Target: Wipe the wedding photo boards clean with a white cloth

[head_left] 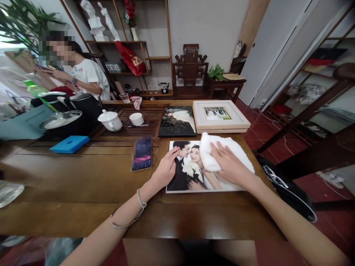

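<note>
A wedding photo panel (pixel 191 173) lies flat on the wooden table (pixel 194 218) in front of me. My left hand (pixel 166 166) rests on its left edge, fingers stretched out and holding it from above. Under my right hand (pixel 229 162) is a white towel (pixel 238 146), which covers the panel's upper right part. The right fingers lie spread and flat on the cloth, pressing it against the photo. Left of the panel a phone (pixel 142 153) lies face up. Behind it are a dark photo panel (pixel 177 121) and a light wooden picture frame (pixel 221 116).
A tea tray (pixel 151 118) bears a white lidded cup (pixel 110 120) and a small white bowl (pixel 137 119). A blue block (pixel 70 144) and a lidded pan (pixel 62 122) are farther left. Another person (pixel 88 75) sits across the table. A black bag (pixel 285 188) is at the right.
</note>
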`<state>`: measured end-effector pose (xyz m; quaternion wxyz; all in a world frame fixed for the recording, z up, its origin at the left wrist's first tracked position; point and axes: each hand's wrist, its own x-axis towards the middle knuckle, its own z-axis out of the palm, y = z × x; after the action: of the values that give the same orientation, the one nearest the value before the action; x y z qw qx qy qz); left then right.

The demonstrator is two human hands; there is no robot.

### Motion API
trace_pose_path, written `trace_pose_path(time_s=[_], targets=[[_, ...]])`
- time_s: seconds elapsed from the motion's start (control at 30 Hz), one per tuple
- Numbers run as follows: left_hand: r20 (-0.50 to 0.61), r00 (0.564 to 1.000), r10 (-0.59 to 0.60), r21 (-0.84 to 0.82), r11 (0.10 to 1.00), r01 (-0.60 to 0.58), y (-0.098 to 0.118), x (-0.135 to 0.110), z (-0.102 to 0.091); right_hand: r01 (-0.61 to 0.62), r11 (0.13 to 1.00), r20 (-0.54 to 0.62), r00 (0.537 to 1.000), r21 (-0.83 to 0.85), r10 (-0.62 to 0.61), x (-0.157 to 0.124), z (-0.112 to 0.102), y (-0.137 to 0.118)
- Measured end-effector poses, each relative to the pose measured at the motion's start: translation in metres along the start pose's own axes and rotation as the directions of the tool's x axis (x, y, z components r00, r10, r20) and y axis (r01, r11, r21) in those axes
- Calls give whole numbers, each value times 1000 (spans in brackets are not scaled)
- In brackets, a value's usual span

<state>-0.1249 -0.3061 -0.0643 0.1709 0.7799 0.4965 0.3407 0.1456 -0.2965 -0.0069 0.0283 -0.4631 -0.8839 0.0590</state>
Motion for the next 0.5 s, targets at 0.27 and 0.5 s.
trace_pose_path(time_s=[0.27, 0.5], targets=[[-17, 1000, 4, -26, 1000, -4, 0, -1, 1, 152, 986, 179, 971, 65, -161, -44, -22, -9], [0, 1000, -18, -23, 1000, 18, 0, 1, 1, 394, 897, 17, 914, 201, -405, -9, -4, -18]])
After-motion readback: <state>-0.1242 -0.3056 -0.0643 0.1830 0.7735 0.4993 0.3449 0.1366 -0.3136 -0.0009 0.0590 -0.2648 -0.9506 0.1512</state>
